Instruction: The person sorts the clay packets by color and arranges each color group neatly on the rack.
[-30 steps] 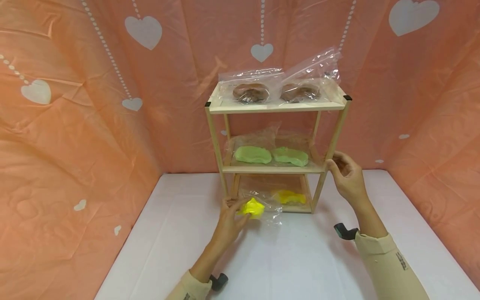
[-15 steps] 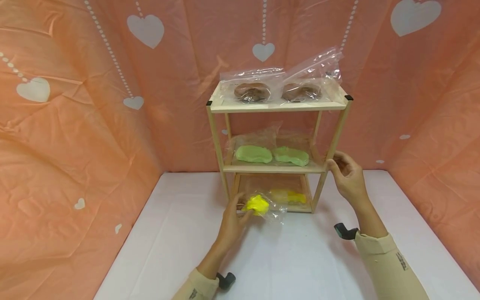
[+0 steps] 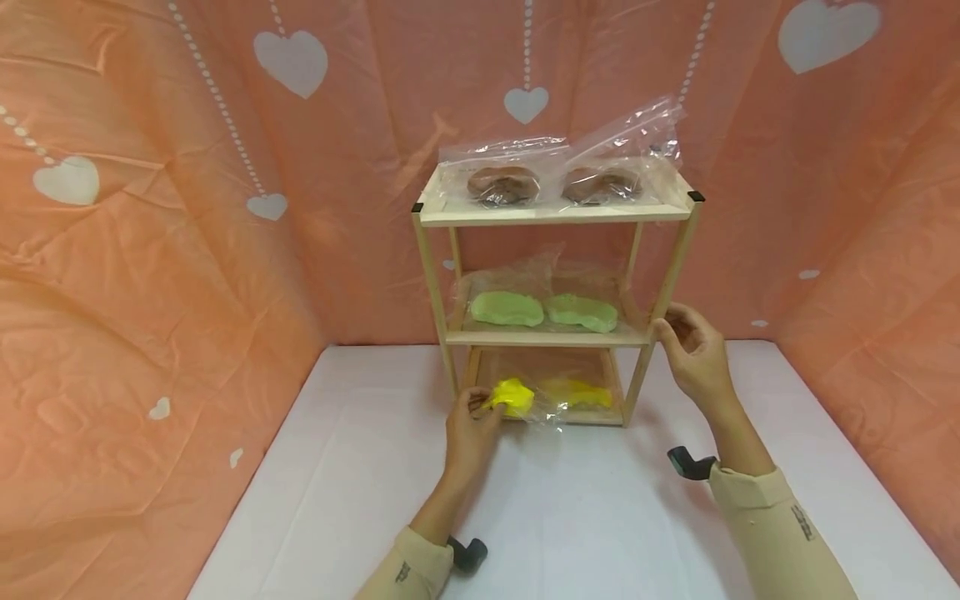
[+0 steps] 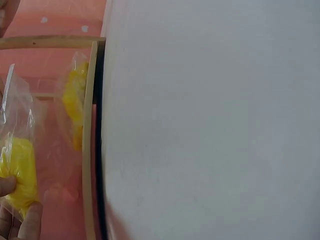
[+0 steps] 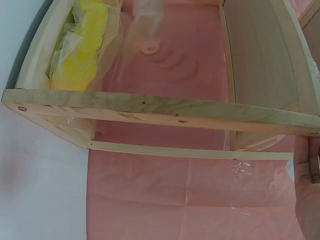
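Note:
My left hand (image 3: 471,433) pinches a bright yellow lump in a clear plastic bag (image 3: 513,397), held at the front of the bottom shelf of a small wooden rack (image 3: 555,217). In the left wrist view, the thumb and fingers press the bagged yellow lump (image 4: 20,170) from both sides. A second yellow lump in a bag (image 3: 588,394) lies on the right of that shelf; it also shows in the right wrist view as a bagged yellow lump (image 5: 82,50). My right hand (image 3: 697,354) holds the rack's right front post at middle-shelf height, fingers curled.
Two bagged green pieces (image 3: 507,309) lie side by side on the middle shelf. On the top shelf are two bagged brown rounds (image 3: 502,185). The rack stands on a white table (image 3: 585,517), with a pink heart-patterned cloth (image 3: 360,167) behind and at both sides.
My left hand has moved right and slightly up with the bagged yellow lump, further in toward the bottom shelf. The right hand stays at the post.

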A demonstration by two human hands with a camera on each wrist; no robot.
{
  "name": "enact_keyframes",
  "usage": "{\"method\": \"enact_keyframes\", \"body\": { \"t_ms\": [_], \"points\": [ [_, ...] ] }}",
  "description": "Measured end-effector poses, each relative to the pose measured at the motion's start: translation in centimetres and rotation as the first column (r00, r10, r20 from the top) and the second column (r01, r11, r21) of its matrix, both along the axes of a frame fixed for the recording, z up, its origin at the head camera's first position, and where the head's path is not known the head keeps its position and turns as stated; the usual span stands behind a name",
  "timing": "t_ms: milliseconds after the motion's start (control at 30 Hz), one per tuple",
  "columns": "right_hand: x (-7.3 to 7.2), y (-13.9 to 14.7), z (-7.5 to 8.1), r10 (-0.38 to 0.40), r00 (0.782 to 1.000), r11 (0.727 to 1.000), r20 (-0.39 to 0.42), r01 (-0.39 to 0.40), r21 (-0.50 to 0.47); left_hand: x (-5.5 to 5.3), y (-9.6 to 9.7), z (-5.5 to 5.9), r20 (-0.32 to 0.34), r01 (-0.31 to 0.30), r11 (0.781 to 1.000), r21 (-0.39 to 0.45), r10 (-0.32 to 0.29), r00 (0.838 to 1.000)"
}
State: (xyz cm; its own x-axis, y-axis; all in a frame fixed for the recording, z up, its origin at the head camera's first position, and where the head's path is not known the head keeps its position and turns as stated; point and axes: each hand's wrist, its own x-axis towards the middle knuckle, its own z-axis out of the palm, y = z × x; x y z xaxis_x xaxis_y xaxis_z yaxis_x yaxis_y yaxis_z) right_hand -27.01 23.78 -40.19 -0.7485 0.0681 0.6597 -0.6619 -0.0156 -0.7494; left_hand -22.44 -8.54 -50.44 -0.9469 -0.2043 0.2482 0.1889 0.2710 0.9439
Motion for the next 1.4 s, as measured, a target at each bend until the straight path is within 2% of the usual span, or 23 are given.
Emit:
{"method": "enact_keyframes", "body": {
  "t_ms": [133,333,533,667,1100,1233,1400],
  "points": [
    [0.0,0.0,0.0,0.002,1.0,1.0,0.005,-0.002,0.001,-0.9,0.1,-0.4,0.008,-0.071,0.997,0.016,0.071,0.997],
    [-0.1,0.1,0.1,0.002,1.0,1.0,-0.004,-0.002,-0.001,-1.8,0.8,-0.4,0.007,-0.115,0.993,0.029,0.115,0.993],
    [-0.1,0.1,0.0,-0.003,1.0,1.0,-0.004,0.003,0.01,-2.4,1.6,-0.7,0.026,-0.182,0.983,0.002,0.182,0.983],
    [-0.1,0.1,0.0,-0.003,1.0,1.0,-0.003,0.003,0.012,-2.7,2.0,-1.0,0.009,-0.214,0.977,-0.022,0.215,0.977],
    [0.0,0.1,-0.1,-0.008,1.0,1.0,0.002,0.008,0.014,-3.5,2.8,-1.4,-0.057,-0.248,0.965,-0.083,0.243,0.968],
    [0.0,0.1,0.0,0.0,1.0,1.0,0.003,0.0,0.012,-3.8,2.9,-1.6,-0.06,-0.246,0.968,-0.058,0.242,0.968],
    [0.0,0.0,0.0,-0.004,1.0,1.0,0.008,0.004,0.021,-3.9,2.9,-1.6,-0.032,-0.233,0.972,-0.033,0.232,0.972]
  ]
}}
